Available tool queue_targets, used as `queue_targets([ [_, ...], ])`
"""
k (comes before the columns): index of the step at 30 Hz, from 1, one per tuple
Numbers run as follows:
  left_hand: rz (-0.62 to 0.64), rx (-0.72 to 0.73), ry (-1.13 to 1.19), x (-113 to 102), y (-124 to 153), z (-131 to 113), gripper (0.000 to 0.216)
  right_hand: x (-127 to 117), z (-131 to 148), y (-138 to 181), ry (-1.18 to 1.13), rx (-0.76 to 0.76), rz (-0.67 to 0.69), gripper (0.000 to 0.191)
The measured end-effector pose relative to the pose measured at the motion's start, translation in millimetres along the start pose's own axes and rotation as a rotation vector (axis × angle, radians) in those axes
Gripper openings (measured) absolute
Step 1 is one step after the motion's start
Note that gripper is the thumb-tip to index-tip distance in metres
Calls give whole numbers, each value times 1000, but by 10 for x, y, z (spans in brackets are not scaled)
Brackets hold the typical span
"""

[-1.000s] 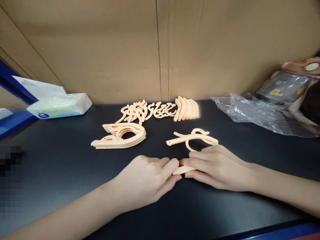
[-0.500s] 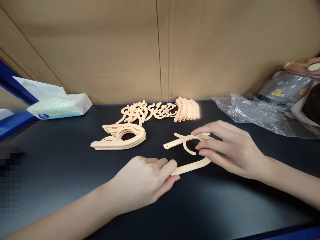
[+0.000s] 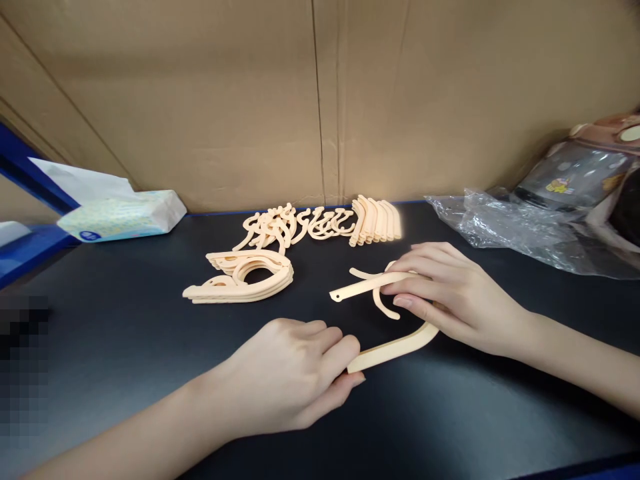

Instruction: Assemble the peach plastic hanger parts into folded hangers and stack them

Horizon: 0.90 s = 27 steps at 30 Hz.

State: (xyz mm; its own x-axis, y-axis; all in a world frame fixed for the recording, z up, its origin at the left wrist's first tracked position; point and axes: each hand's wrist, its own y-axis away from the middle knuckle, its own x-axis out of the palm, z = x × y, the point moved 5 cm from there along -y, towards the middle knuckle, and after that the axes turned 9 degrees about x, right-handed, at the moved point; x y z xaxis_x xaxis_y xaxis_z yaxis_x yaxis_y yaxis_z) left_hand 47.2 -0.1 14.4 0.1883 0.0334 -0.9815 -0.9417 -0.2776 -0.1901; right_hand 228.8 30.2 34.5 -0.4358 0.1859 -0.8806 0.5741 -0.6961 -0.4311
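A peach plastic folding hanger (image 3: 385,320) lies half spread on the black table (image 3: 125,347). My left hand (image 3: 295,373) pinches the tip of its lower arm (image 3: 395,350) between thumb and fingers. My right hand (image 3: 450,293) rests on the hub, with its fingers pressed over the upper arm (image 3: 357,287) and the curved hook (image 3: 385,307). Behind them lies a stack of folded hangers (image 3: 243,277).
A heap of loose hook parts (image 3: 290,223) and a row of arm pieces (image 3: 377,220) sit by the cardboard wall. A tissue pack (image 3: 120,213) lies far left. At the right are crumpled clear plastic (image 3: 510,223) and a drinking bottle (image 3: 580,167).
My right hand left my left hand, went up to the hanger's hub and settled on it. The lower arm has swung out and toward me; my left hand followed slightly.
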Motion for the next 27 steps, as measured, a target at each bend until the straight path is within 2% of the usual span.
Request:
queue_targets([
  [4, -58, 25, 62, -30, -2, -23, 8, 35, -25, 3, 27, 11, 12, 23],
  [13, -92, 65, 93, -85, -27, 40, 15, 104, -99, -6, 71, 92, 84, 22],
  [21, -112, -64, -91, -6, 11, 151, 45, 100, -172, -25, 123, 136, 81, 23],
  [24, -92, -91, -65, 27, 30, 169, 46, 108, -188, -17, 145, 163, 78, 23],
  [27, -98, -109, 11, 23, 41, 167, 36, 103, -209, -10, 178, 189, 48, 23],
])
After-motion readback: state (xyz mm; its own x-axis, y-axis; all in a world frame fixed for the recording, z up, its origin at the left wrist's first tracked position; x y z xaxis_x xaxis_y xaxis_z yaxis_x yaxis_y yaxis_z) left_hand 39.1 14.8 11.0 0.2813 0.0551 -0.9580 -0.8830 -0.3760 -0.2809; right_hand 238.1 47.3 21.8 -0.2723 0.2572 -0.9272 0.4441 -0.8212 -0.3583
